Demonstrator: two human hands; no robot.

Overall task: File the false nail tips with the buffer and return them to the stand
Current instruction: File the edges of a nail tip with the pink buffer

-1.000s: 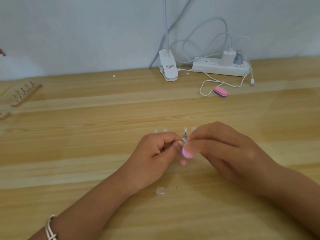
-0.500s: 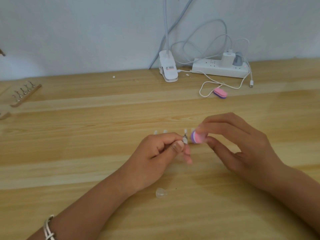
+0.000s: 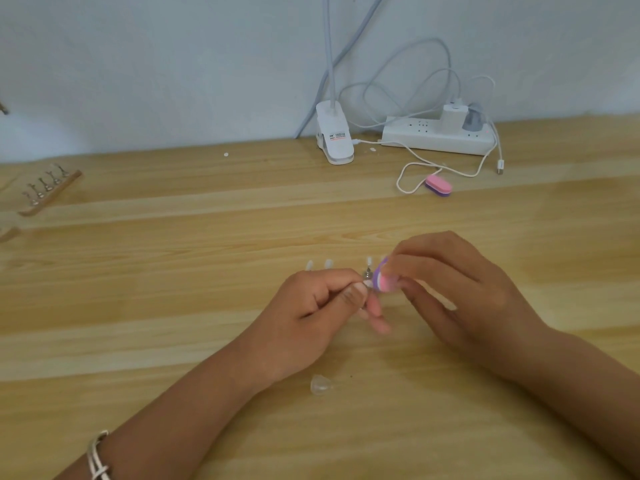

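Note:
My left hand (image 3: 311, 313) pinches a small metal holder with a clear nail tip (image 3: 367, 280) at its end, thumb and forefinger closed on it. My right hand (image 3: 460, 289) pinches a pink-and-purple buffer block (image 3: 384, 280) and holds it against that tip. Behind my hands, several clear nail tips (image 3: 327, 264) stand in a row on the stand, which is mostly hidden. One loose clear tip (image 3: 320, 384) lies on the table near my left wrist.
A second pink-purple buffer (image 3: 438, 186) lies inside a white cable loop at the back. A white power strip (image 3: 415, 133) and lamp clip (image 3: 334, 140) sit by the wall. A wooden stand with metal clips (image 3: 48, 190) lies far left.
My right hand drew the buffer off the tip and up to the right, then brought it back against the tip. My left hand stayed put.

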